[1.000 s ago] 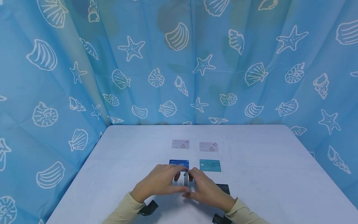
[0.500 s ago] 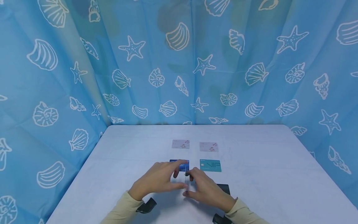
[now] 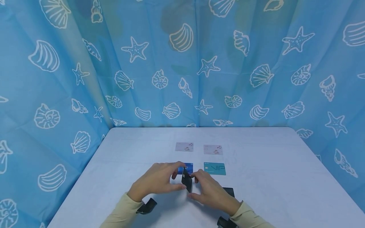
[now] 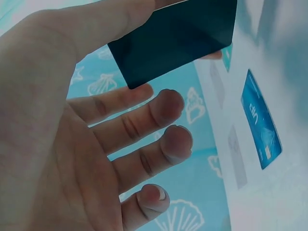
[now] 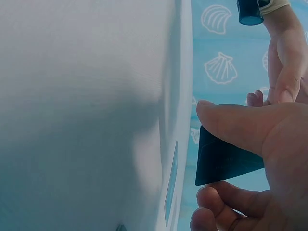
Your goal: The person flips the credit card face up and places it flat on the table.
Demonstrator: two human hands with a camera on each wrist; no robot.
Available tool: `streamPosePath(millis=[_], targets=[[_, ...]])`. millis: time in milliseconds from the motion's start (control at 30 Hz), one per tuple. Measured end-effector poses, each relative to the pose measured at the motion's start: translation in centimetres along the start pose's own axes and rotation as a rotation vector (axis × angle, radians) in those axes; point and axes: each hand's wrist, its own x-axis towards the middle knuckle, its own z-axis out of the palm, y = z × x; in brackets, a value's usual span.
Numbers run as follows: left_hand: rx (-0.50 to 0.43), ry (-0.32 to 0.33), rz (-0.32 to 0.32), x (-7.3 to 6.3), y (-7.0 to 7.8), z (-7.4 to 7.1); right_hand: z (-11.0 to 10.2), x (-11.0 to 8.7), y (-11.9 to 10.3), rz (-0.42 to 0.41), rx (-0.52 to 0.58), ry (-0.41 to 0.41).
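Observation:
A black card (image 3: 186,180) stands tilted above the table, between the two hands. My left hand (image 3: 159,180) pinches it by opposite edges, index finger at the top corner and thumb at the lower edge. In the left wrist view the black card (image 4: 175,41) shows a plain dark face, while the other fingers of the left hand (image 4: 96,144) stay spread below it. My right hand (image 3: 209,191) grips the card's other end; in the right wrist view its thumb (image 5: 236,122) lies along the upper edge of the black card (image 5: 224,161), with fingertips at the bottom edge.
Beyond the hands lie a blue card (image 3: 188,168) and a teal card (image 3: 214,171). Farther back are two pale cards (image 3: 184,146). A flat black thing (image 3: 229,192) is partly hidden behind the right wrist. A blue shell-print curtain (image 3: 182,63) hangs behind the white table (image 3: 271,177).
The card has turned from nearly edge-on so its black face shows in the head view. My left hand has shifted slightly left; the right hand has barely moved.

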Motion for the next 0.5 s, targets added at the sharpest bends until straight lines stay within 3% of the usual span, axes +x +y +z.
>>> streamPosePath(millis=[500], targets=[[0.001,-0.006,-0.02,-0.2,-0.98,-0.6,-0.06,0.11,0.69,-0.054,-0.045,0.052]])
